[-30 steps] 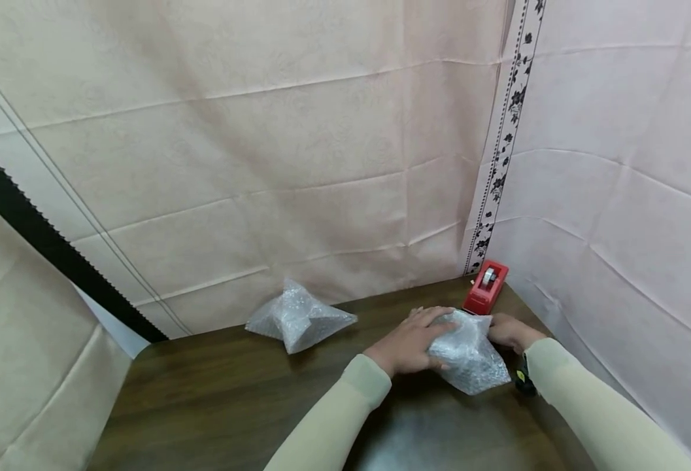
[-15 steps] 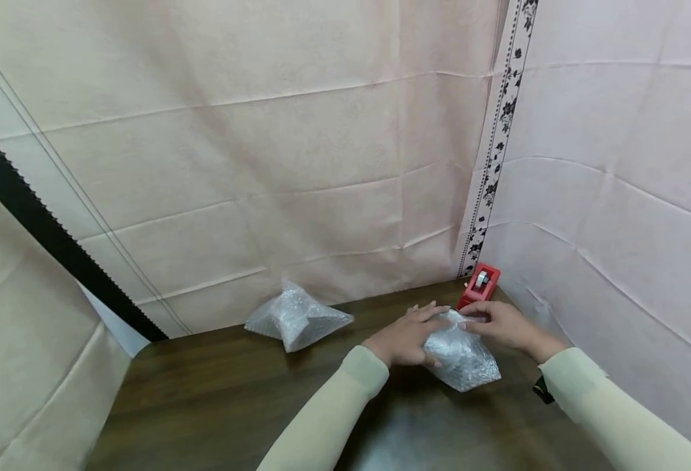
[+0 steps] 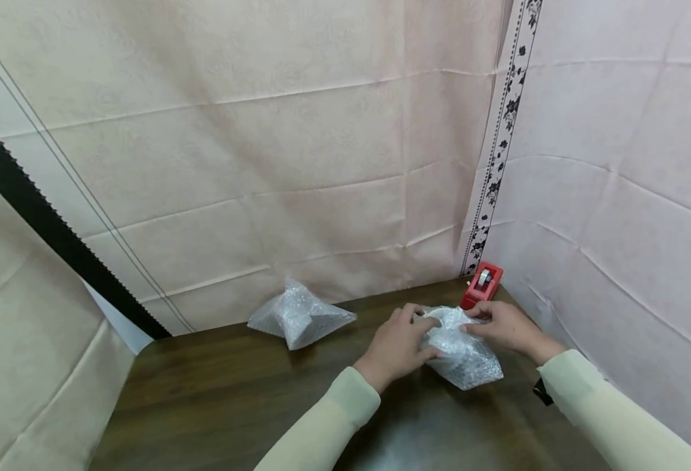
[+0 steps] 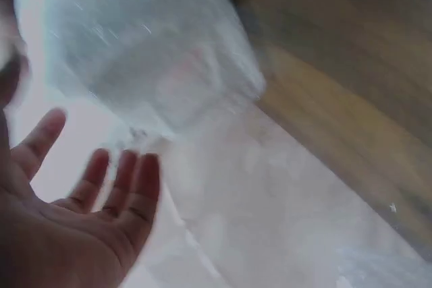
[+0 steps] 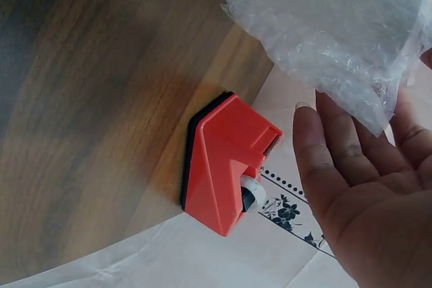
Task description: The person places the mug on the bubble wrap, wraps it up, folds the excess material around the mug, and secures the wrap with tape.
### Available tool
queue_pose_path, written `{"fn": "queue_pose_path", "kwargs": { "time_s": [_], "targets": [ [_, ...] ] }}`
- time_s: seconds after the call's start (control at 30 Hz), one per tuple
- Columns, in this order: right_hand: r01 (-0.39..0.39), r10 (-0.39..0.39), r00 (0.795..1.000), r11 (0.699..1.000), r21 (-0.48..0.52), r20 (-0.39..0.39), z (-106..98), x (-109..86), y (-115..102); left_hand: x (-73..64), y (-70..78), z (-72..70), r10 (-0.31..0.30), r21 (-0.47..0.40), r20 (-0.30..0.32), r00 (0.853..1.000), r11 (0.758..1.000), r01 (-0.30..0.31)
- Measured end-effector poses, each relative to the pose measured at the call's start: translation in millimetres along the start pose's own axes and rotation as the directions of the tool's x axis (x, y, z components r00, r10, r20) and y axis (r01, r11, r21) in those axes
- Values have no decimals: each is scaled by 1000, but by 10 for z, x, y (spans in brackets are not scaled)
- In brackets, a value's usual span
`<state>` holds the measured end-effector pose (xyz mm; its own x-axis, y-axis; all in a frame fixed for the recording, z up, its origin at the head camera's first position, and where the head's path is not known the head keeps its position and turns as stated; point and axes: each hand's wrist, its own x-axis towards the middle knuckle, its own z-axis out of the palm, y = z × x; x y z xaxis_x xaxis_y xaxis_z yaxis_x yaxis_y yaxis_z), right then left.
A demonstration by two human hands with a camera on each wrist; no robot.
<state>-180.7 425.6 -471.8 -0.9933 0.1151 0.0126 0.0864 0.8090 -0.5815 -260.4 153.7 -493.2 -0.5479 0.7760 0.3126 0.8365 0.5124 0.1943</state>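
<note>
A bubble-wrapped package [image 3: 463, 356] lies on the right part of the wooden table, its folds bunched toward the top. My left hand [image 3: 395, 343] is at its left side, thumb and fingers spread around that edge. In the left wrist view, the fingers of my left hand [image 4: 88, 214] look relaxed below the blurred wrap. From the right, my right hand [image 3: 506, 327] pinches the upper edge of the wrap between thumb and fingers. The right wrist view has a pointed corner of the wrap [image 5: 385, 116] hanging over the fingers. What the wrap encloses is hidden.
A red tape dispenser [image 3: 482, 286] stands just behind the package at the table's back right corner. Farther left, a second bubble-wrapped bundle [image 3: 299, 317] sits by the back edge of the table [image 3: 216, 392]. Pale cloth [image 3: 321, 144] hangs behind and to the right.
My right hand has come up from the package's right side to its upper edge. My left hand has drawn back slightly left, its fingers more bent.
</note>
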Motion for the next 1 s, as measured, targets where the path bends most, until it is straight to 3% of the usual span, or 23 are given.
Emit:
{"fn": "queue_pose_path", "kwargs": {
  "time_s": [0.13,0.3,0.4,0.53,0.63,0.73,0.87,1.0],
  "targets": [
    [-3,3,1000,1000,1,-14,-16,-52,12,-49,87,42,-1,37,-63,998,999,3],
    [-33,34,999,999,15,-40,26,-180,5,-32,109,114,-45,-61,-86,995,997,40],
    [-56,57,995,998,11,-77,67,-262,-14,-3,125,106,-67,-143,-43,997,988,61],
    [-96,94,988,995,-5,-120,127,-355,-48,58,148,91,-130,-253,47,990,958,138],
    [-109,107,985,994,-5,-136,169,-405,-77,120,152,119,-148,-282,84,985,945,166],
    [-113,113,984,994,7,-138,195,-441,-103,172,131,170,-132,-294,97,986,943,156],
    [-90,94,991,995,41,-97,160,-468,-97,185,78,222,-87,-290,108,990,950,115],
    [-91,78,995,969,228,66,16,-289,81,157,-2,246,-43,-269,129,991,960,77]
  ]
}}
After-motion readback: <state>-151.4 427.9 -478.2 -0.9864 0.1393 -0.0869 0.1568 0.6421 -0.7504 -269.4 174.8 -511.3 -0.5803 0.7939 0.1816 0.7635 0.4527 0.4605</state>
